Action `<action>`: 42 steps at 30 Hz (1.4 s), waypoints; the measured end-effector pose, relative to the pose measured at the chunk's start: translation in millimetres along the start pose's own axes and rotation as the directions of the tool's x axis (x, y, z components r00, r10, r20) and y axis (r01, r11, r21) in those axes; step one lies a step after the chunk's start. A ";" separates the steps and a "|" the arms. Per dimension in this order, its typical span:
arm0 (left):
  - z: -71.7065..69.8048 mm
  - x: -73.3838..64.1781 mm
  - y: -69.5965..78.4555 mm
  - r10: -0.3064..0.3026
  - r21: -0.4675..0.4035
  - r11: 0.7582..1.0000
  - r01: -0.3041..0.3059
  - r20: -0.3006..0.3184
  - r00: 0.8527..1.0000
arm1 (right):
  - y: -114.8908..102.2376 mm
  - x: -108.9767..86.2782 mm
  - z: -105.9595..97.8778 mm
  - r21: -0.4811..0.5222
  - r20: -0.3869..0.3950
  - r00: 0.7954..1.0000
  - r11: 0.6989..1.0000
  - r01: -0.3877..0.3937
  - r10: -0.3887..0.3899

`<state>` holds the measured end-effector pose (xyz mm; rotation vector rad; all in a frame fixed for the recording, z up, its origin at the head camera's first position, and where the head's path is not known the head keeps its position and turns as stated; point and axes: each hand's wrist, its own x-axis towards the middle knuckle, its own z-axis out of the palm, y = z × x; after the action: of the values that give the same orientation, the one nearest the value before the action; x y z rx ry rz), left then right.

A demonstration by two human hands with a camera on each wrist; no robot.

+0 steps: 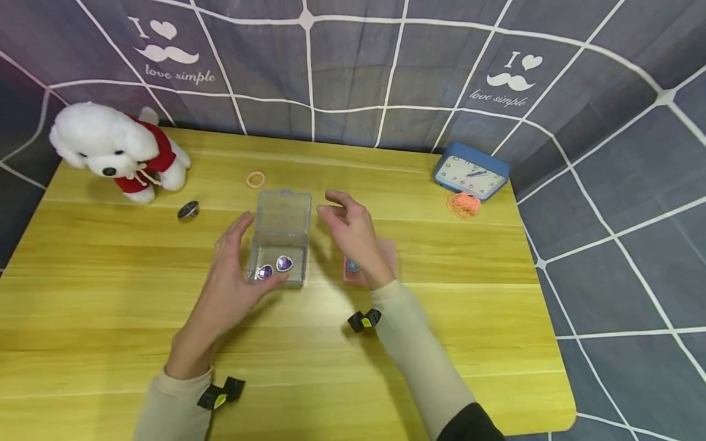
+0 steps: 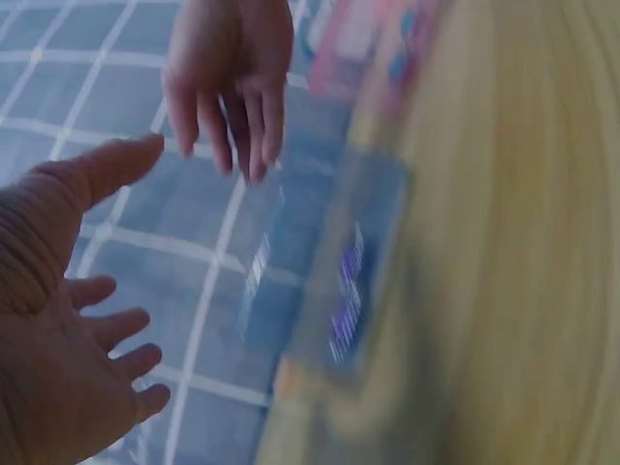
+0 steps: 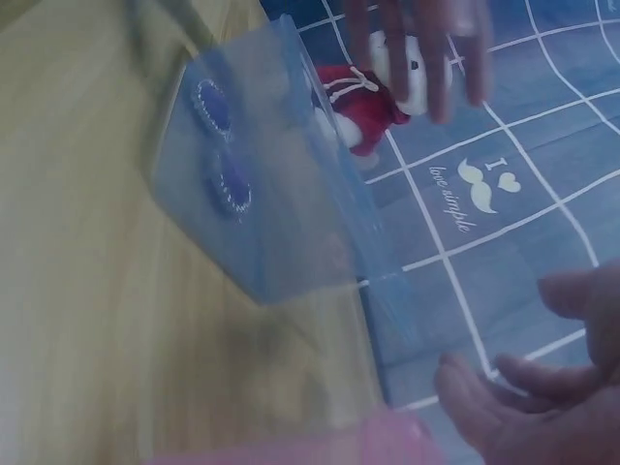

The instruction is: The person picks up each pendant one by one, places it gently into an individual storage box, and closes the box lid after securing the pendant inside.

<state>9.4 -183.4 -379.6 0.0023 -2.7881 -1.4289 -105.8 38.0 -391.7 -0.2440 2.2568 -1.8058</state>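
Note:
A clear plastic box point(image 1: 298, 254) stands on the table with its hinged lid point(image 1: 284, 213) raised. Inside it lie two purple heart-shaped gems with sparkling rims, one point(image 1: 284, 263) right of the other point(image 1: 265, 272). My left hand point(image 1: 234, 269) hovers at the box's left side, thumb and fingers spread, apart from it in the left wrist view. Right of the box my right hand point(image 1: 353, 229) hangs in the air with loosely bent fingers and nothing in them. Below that wrist is a pink box point(image 1: 388, 251), partly hidden, with a blue gem point(image 1: 353, 266).
A white plush dog point(image 1: 105, 138) in red stands at the back left, near a dark, shiny round object point(image 1: 189, 210). A pale ring point(image 1: 255, 179) lies behind the clear box. At the back right, orange string point(image 1: 465, 204) lies before a blue clock point(image 1: 471, 171).

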 end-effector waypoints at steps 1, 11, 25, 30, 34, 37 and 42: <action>-3.5 1.1 -8.6 -0.018 -0.003 1.000 0.018 0.012 1.000 | 0.8 2.7 2.4 0.004 0.010 1.000 1.000 -0.027 0.027; -7.2 7.5 -59.3 -0.138 -0.072 0.983 0.168 0.313 0.940 | 0.1 21.1 18.1 -0.112 0.098 0.983 0.984 -0.141 0.153; 6.5 7.5 -75.8 -0.104 -0.079 0.988 0.130 0.271 0.957 | 0.3 19.4 23.3 -0.004 0.061 0.983 0.985 -0.171 0.171; 6.7 7.7 -78.3 -0.110 -0.065 0.989 0.131 0.257 0.960 | -3.2 12.9 22.7 0.058 0.053 0.994 0.994 -0.093 0.090; 4.8 7.5 -77.9 -0.113 -0.061 0.989 0.132 0.249 0.962 | -6.0 4.0 22.5 0.075 0.063 0.998 0.997 0.004 -0.009; 2.7 7.1 -77.3 -0.119 -0.046 0.990 0.134 0.241 0.963 | -6.1 -3.5 23.2 0.058 0.102 0.992 0.996 0.068 -0.074; 0.7 6.5 -77.4 -0.131 -0.023 0.990 0.140 0.236 0.963 | -4.8 -16.5 27.0 -0.163 0.220 0.959 0.962 0.219 -0.181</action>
<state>2.7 -228.1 -442.9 0.0270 -2.9996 -1.6137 -82.3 16.2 -391.2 -0.6833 2.3223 -1.5740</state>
